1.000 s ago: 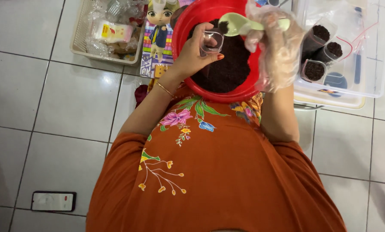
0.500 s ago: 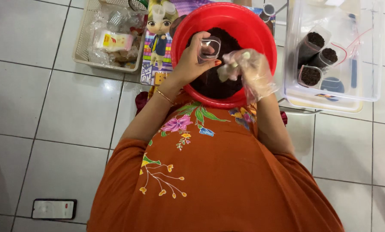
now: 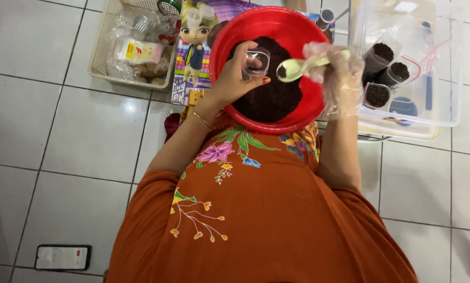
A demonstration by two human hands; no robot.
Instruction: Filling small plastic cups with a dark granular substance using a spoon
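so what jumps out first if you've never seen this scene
The big red bowl of dark crumbly mix at top centre. Over it the left hand holds a small clear cup, and the gloved right hand holds a pale green spoon. Filled cups sit in the clear tub on the right.

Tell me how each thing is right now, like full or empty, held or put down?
Small clear cup: empty, held in left hand.
Pale green spoon: empty, held in gloved right hand.
Red bowl: part full of dark crumbs.
Three cups in clear box: filled with crumbs.
Phone: lying on floor.
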